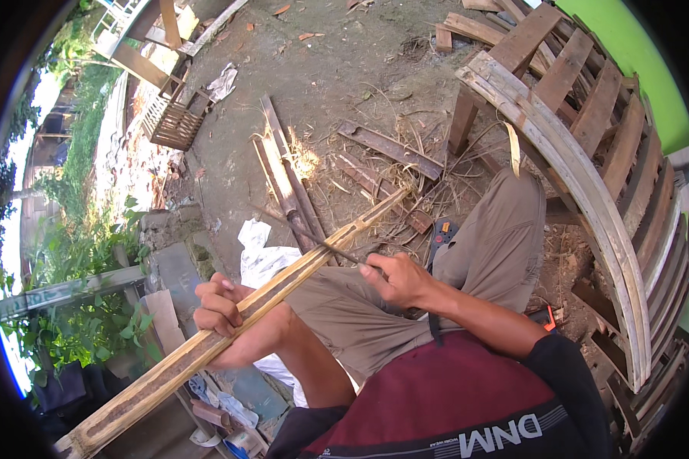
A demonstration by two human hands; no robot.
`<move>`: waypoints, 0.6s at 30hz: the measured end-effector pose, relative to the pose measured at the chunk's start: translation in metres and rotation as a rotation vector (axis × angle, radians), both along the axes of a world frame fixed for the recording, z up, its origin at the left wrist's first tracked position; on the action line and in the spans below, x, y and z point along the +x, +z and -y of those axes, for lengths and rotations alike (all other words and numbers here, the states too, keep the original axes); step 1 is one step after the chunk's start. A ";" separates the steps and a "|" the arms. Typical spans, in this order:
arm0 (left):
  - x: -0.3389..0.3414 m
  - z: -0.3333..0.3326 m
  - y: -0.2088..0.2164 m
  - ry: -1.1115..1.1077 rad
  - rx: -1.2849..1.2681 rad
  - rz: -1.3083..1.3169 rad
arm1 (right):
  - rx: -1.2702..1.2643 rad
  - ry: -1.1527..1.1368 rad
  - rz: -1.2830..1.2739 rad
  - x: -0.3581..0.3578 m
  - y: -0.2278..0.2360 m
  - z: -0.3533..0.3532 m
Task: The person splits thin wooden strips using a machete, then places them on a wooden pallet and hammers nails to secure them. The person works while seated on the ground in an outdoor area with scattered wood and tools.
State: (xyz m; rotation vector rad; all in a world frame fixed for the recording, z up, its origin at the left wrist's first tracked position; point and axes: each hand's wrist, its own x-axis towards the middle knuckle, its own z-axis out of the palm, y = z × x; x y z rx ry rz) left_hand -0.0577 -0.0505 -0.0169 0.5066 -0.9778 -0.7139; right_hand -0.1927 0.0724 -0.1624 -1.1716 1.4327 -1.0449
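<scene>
A long, pale yellow split bamboo pole (283,283) with a brown strip along its length slants from the lower left up to the middle of the view. My left hand (233,317) is closed around it, fingers over the top. My right hand (398,279) is shut on the end of a long, thin dark knife (314,239), whose blade is seen nearly edge-on. The blade lies across the bamboo, beyond my left hand, and points to the upper left. My right fingers hide the knife's handle.
Dark wooden planks (390,149) and curly shavings (413,206) lie ahead on the dirt ground. A slatted wooden bench (566,168) curves along the right side. White cloth (256,252) sits by my left leg. Farther left stand a slatted crate (172,122) and green plants (92,329).
</scene>
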 end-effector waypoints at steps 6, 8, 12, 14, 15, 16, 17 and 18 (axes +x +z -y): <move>0.006 0.006 0.001 -0.088 -0.021 0.015 | 0.289 -0.205 -0.067 -0.025 -0.110 0.006; 0.011 0.008 -0.004 -0.153 -0.062 0.029 | 0.245 -0.155 -0.011 -0.018 -0.065 0.006; 0.010 0.015 -0.001 -0.185 -0.043 0.043 | 0.197 -0.216 -0.041 -0.013 -0.092 0.003; 0.013 0.021 0.001 -0.154 -0.008 0.020 | 0.435 -0.271 -0.095 -0.030 -0.145 0.007; 0.015 0.022 0.000 -0.167 -0.013 0.031 | 0.492 -0.249 -0.152 -0.039 -0.158 0.009; 0.017 0.023 -0.001 -0.175 -0.006 0.026 | 0.549 -0.226 -0.212 -0.041 -0.166 0.011; 0.020 0.025 -0.001 -0.182 0.002 0.021 | 0.494 -0.288 -0.223 -0.029 -0.171 0.005; 0.024 0.025 -0.002 -0.176 0.003 0.011 | 0.524 -0.304 -0.259 -0.030 -0.178 0.006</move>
